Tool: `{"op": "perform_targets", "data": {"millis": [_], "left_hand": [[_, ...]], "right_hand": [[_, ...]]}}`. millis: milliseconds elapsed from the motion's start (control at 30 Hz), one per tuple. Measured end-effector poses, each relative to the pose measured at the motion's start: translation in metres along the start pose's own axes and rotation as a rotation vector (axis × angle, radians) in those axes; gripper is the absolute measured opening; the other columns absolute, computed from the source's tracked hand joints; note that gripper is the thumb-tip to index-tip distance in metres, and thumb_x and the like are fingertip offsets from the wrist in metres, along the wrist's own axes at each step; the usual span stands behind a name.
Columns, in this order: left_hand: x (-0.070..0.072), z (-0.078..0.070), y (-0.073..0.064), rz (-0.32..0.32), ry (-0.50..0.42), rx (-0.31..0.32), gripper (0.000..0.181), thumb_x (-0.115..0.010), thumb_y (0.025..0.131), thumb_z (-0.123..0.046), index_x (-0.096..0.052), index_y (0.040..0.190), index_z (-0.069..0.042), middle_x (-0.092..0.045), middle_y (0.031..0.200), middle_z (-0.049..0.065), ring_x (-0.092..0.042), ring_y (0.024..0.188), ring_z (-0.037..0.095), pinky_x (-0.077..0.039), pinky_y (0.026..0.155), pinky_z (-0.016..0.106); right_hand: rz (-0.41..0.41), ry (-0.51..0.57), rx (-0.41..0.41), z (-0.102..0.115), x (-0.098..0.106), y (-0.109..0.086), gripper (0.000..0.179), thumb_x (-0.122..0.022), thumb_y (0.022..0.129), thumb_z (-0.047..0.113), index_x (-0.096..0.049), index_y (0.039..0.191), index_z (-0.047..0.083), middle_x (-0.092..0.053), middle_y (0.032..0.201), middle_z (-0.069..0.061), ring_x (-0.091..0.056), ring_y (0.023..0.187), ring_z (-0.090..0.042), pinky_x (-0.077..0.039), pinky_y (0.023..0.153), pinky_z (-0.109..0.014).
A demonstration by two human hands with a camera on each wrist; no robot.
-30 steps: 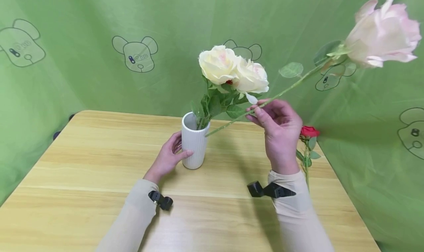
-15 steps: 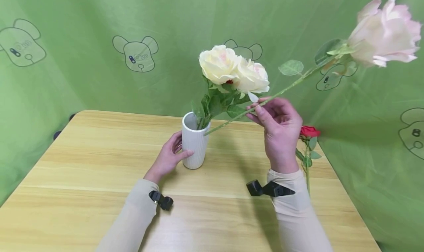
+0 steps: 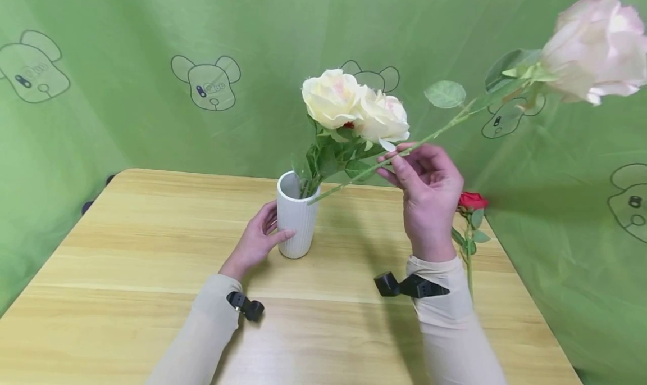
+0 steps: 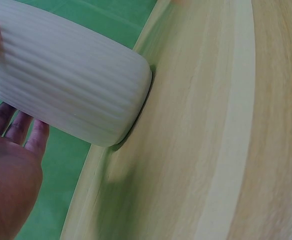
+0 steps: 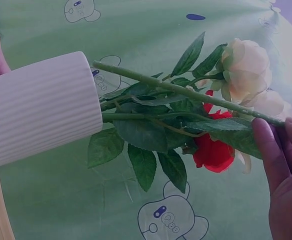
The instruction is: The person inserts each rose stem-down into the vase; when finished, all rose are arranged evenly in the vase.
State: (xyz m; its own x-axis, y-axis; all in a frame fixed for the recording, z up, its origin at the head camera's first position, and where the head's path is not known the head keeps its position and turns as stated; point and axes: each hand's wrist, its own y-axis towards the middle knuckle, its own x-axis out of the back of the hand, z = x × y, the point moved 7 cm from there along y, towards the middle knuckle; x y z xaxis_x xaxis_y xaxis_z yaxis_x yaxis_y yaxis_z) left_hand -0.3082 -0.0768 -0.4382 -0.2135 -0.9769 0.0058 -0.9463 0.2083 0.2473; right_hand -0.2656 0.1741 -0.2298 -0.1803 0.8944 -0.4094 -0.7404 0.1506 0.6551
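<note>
Right hand (image 3: 428, 199): pinching pink rose (image 3: 595, 49) by stem; bloom up-right of grip, lower end down-left, near rim of upright white vase (image 3: 301, 221); contact unclear. Left hand (image 3: 259, 240): grasping vase side. Cream roses (image 3: 332, 99) in vase, up-left of right-hand pinch. Red rose (image 3: 473, 200) on table (image 3: 323, 334), right of it.

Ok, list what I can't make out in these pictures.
Every view: ends of stems inside the vase, hidden by its wall.
Head: outer petals of pink rose, cut off by right edge.
Head: lower stem of loose red rose, behind the right sleeve.
Left wrist: vase's top, beyond the left edge.
</note>
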Motion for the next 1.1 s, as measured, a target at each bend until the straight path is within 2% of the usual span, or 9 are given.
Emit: {"op": "perform_targets", "data": {"millis": [267,533,800,1100], "left_hand": [[0.0,0.001,0.0,0.0,0.007,0.007,0.074,-0.074,0.085,-0.001,-0.035,0.148,-0.001,-0.039,0.149,0.02,-0.039,0.136,0.03,-0.032,0.114,0.039],[0.0,0.002,0.0,-0.001,0.01,0.024,0.073,-0.073,0.086,-0.003,-0.035,0.148,-0.002,-0.038,0.151,0.019,-0.038,0.137,0.03,-0.03,0.115,0.04],[-0.001,0.003,0.0,0.001,0.008,0.018,0.073,-0.073,0.086,-0.001,-0.034,0.148,-0.001,-0.037,0.151,0.02,-0.037,0.137,0.031,-0.029,0.115,0.04],[-0.001,0.002,-0.001,-0.006,0.012,0.013,0.073,-0.073,0.086,0.0,-0.034,0.148,-0.001,-0.038,0.151,0.02,-0.037,0.137,0.03,-0.03,0.115,0.039]], "right_hand": [[-0.015,0.027,0.007,-0.004,0.001,0.0,0.012,-0.061,0.085,-0.02,-0.058,0.096,-0.014,-0.062,0.098,-0.023,-0.067,0.085,-0.033,-0.06,0.077,-0.042],[-0.011,-0.011,0.002,-0.011,0.002,-0.002,0.012,-0.062,0.086,-0.019,-0.058,0.097,-0.015,-0.063,0.098,-0.026,-0.067,0.087,-0.034,-0.059,0.079,-0.044],[0.05,-0.047,-0.032,-0.028,0.0,-0.01,0.013,-0.06,0.087,-0.02,-0.06,0.098,-0.013,-0.065,0.097,-0.022,-0.067,0.09,-0.033,-0.059,0.082,-0.043],[0.124,-0.086,-0.02,-0.041,-0.005,-0.015,0.014,-0.058,0.086,-0.022,-0.059,0.099,-0.014,-0.068,0.097,-0.019,-0.068,0.09,-0.031,-0.058,0.084,-0.045]]}}
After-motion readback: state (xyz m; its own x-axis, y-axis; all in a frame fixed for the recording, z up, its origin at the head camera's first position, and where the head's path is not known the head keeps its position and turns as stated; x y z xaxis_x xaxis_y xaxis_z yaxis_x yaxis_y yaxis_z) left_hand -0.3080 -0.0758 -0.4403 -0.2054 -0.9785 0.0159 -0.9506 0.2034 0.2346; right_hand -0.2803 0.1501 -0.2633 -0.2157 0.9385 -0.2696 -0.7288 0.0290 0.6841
